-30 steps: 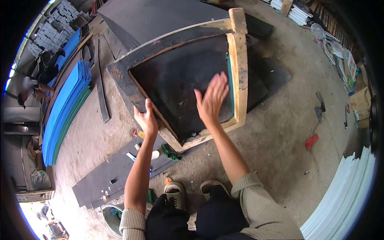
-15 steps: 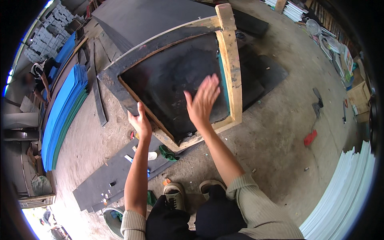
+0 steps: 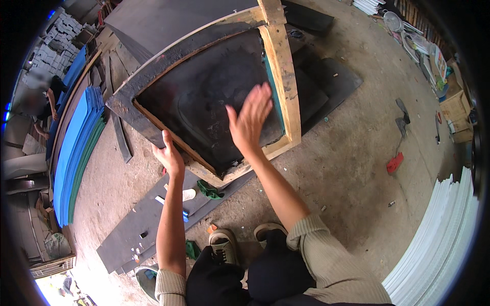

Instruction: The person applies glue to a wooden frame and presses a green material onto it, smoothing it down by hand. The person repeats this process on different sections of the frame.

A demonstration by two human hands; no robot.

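Note:
A wooden frame (image 3: 289,84), stained black along its left and far rails, leans tilted in front of me. It surrounds a smeared dark panel (image 3: 199,84) with a teal strip along the right inner edge. My left hand (image 3: 171,158) grips the frame's near-left rail, thumb on top and the other fingers mostly hidden behind it. Over the right part of the panel, my right hand (image 3: 250,120) is spread flat, back of the hand up and thumb apart, holding nothing. It seems to touch the panel, though the palm side is hidden and the fingers are slightly blurred.
Dark sheets (image 3: 168,20) are stacked beyond the frame. On the floor lie a dark board (image 3: 122,239), a green cloth (image 3: 209,189) and a red scrap (image 3: 394,163). Blue sheets (image 3: 79,148) stand left, white sheets (image 3: 434,239) right. Another person (image 3: 53,97) works at far left.
The view has shifted slightly, so the frame sits a little higher and further left. Both hands keep about the same places on it. The far-left person has changed posture.

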